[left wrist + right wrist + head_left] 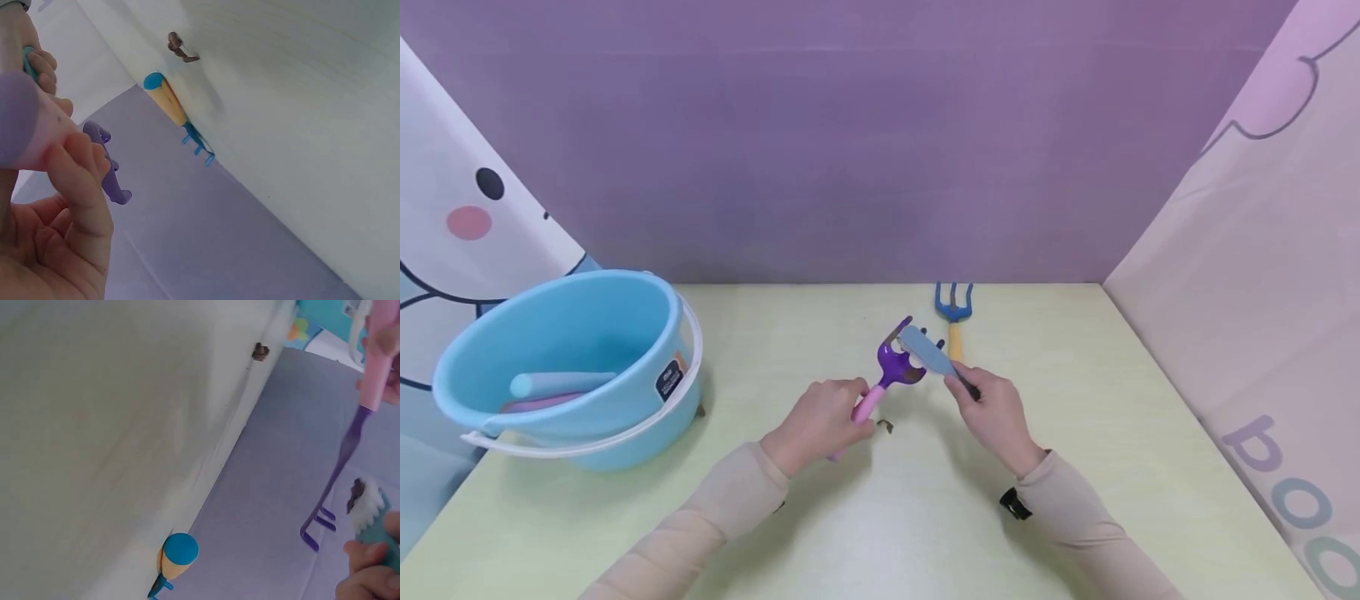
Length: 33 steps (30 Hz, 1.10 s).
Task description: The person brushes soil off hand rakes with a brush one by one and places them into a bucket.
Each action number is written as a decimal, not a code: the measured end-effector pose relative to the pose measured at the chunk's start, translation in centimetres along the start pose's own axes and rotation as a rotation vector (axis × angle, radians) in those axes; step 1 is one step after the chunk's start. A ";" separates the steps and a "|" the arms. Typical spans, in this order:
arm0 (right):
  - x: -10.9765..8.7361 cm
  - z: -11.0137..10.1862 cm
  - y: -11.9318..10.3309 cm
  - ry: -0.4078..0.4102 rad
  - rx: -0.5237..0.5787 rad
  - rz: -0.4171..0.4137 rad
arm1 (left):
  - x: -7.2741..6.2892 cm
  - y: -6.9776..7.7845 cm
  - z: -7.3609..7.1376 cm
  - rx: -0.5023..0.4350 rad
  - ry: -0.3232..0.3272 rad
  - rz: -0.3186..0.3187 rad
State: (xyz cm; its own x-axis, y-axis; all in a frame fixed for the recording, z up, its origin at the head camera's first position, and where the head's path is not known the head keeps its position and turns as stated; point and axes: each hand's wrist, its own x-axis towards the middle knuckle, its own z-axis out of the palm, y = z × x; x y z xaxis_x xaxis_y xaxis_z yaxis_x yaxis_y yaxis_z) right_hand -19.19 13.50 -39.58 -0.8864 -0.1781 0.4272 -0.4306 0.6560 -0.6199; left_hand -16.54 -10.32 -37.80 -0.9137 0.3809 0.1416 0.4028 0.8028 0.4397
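Observation:
My left hand (822, 423) grips the pink handle of a small purple garden rake (893, 365), its tines pointing up and away. Brown dirt streaks show on the tines. My right hand (1000, 421) holds a blue-grey scrubbing brush (927, 350) by its dark end, and the brush head overlaps the tines in the head view. White bristles (369, 509) carrying a brown smear face the rake in the right wrist view. Beneath the hands, a brown clump of dirt (886, 426) lies on the table.
A blue hand fork with a yellow handle (955, 337) lies at the table's back edge, against the purple backdrop. At left stands a light-blue bucket (647, 417) with a white handle and tube-like things inside. A brown bit (701, 411) sits beside the bucket.

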 end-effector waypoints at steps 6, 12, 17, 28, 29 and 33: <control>0.1 0.6 -0.1 0.093 -0.183 -0.106 | 0.0 1.0 0.1 0.017 0.016 0.053; 0.1 0.9 -0.2 0.123 -0.308 -0.149 | 0.0 1.4 0.3 0.068 0.061 0.085; 0.0 1.0 -0.3 0.164 -0.436 -0.199 | 0.0 1.6 0.5 0.114 0.096 0.110; 0.8 0.7 -1.4 0.046 -0.344 -0.078 | -0.4 1.8 1.0 0.202 0.220 0.152; 0.8 0.6 -1.5 0.035 -0.336 -0.071 | -0.4 1.8 1.1 0.208 0.231 0.159; 1.0 0.2 -1.9 0.003 -0.322 -0.064 | -0.5 1.8 1.0 0.232 0.263 0.176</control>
State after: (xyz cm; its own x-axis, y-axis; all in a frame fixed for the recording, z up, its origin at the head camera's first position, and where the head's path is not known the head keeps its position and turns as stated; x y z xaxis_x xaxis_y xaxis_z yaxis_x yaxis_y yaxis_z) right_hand -19.35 11.92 -38.15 -0.8588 -0.2246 0.4604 -0.4090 0.8417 -0.3525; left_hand -15.29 -8.66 -38.01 -0.7999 0.4161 0.4325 0.5288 0.8294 0.1802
